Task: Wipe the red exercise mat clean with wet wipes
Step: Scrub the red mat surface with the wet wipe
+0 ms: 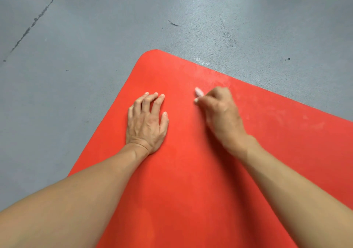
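A: Mat (191, 171), red, lies flat on the grey floor (76, 56), its rounded corner pointing away. What can go wrong?

B: The left hand (147, 121) presses it with spread fingers; if it lifts, I think the mat may slide. The right hand (219, 110), blurred, pinches a small pale wipe (198, 92), which may slip out.

A: Anything in the way?

B: Only pale smears near the far edge, and floor scuffs.

left hand (148, 122) flat on red mat (191, 181), right hand (219, 112) gripping wipe (198, 91)

Right hand (219, 110) blurred – wipe (198, 92) mostly hidden (mat (191, 181) cut off).
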{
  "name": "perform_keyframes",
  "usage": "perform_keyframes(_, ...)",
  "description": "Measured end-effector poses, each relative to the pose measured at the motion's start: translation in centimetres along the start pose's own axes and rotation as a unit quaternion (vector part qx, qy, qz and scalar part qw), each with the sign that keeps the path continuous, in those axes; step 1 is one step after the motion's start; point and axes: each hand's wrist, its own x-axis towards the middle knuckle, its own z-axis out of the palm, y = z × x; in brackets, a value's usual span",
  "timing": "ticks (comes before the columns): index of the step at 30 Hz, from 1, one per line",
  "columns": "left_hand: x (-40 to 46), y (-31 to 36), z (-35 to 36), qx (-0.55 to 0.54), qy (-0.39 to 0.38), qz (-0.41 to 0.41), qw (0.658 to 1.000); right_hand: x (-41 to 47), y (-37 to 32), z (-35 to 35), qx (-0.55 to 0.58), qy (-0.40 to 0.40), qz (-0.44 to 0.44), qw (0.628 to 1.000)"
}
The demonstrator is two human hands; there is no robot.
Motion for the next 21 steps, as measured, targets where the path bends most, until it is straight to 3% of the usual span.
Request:
perform_keyframes(3, 0.0, -0.1, 0.1, -0.005, 0.002, -0.002, 1.000, -1.2, -0.7, 0.2, -0.001, 0.023, 0.061, 0.998)
perform_keyframes(5, 0.0, -0.1, 0.2, -0.011, -0.002, -0.003, 1.000, -5.3, -2.9, -0.3, 0.045, -0.060, -0.030, 0.997)
perform_keyframes(7, -0.1, -0.2, 0.1, -0.012, -0.002, -0.004, 1.000, -8.4, -2.9, -2.1, 0.077, -0.174, -0.158, 0.969)
perform_keyframes(9, -0.1, -0.1, 0.1, -0.010, -0.002, -0.005, 1.000, -7.7, 0.0, -3.8, 0.036, -0.204, -0.228, 0.951)
perform_keyframes(10, -0.1, -0.1, 0.0, -0.010, -0.003, -0.006, 1.000, -6.9, 1.8, -4.2, 0.011, -0.169, -0.208, 0.963)
perform_keyframes(12, -0.1, 0.0, 0.0, -0.003, -0.008, -0.006, 1.000, -5.5, 3.8, -4.3, -0.008, -0.050, -0.084, 0.995)
perform_keyframes(14, -0.1, 0.2, -0.2, 0.007, -0.011, -0.008, 1.000, -5.4, 3.2, -3.3, -0.035, 0.027, 0.026, 0.999)
perform_keyframes(21, -0.6, 5.1, -0.1, 0.004, -0.040, 0.072, 0.997, -6.0, 2.6, -3.1, -0.052, 0.033, 0.033, 0.998)
